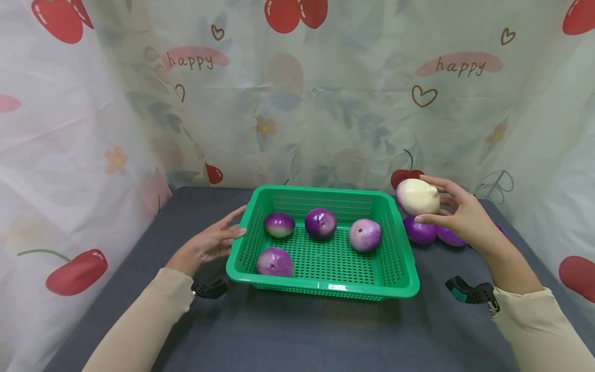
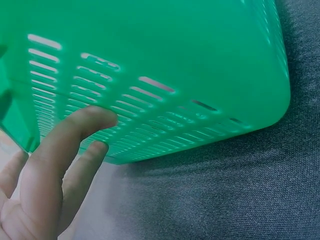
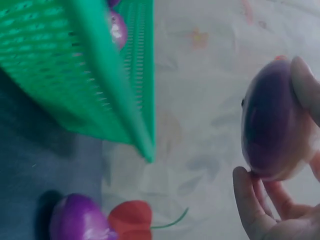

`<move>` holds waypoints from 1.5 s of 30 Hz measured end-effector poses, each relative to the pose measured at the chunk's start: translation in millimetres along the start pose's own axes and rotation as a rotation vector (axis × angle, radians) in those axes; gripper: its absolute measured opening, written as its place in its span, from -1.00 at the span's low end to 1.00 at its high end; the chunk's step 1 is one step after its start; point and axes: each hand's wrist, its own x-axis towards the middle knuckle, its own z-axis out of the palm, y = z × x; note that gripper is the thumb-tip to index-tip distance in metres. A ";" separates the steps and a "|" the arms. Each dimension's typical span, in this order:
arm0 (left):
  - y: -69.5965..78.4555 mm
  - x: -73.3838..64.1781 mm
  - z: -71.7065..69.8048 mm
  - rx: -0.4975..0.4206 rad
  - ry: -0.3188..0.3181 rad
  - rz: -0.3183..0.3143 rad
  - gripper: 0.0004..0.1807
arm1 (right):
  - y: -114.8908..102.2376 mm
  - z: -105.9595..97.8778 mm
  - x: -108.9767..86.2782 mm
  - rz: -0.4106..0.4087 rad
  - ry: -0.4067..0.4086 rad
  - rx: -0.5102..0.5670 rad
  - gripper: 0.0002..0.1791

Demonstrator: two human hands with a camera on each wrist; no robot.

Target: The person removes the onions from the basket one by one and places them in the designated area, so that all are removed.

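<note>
A green slotted plastic basket [image 1: 321, 292] stands on the dark table, with several purple-and-white onions [image 1: 320, 223] inside, spread apart. My left hand [image 1: 211, 243] is at the basket's left side, its fingertips against the outer wall and rim, fingers loosely bent in the left wrist view. To the right of the basket, my right hand [image 1: 457, 209] grips another onion [image 1: 417, 197] between thumb and fingers, raised just off the basket's right rim. Its pale end with a small nub faces the head camera, while the right wrist view shows its darker purple side.
More purple onions [image 1: 420, 231] lie on the table right of the basket, partly hidden behind the right hand. A printed curtain [image 1: 316, 129] hangs behind and along both sides of the dark table [image 1: 297, 336]. Black bands [image 1: 469, 292] sit at both wrists.
</note>
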 end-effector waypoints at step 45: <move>-1.0 0.0 0.3 0.026 0.017 0.001 -0.11 | 97.3 50.0 -53.9 0.226 -0.031 -0.102 -0.05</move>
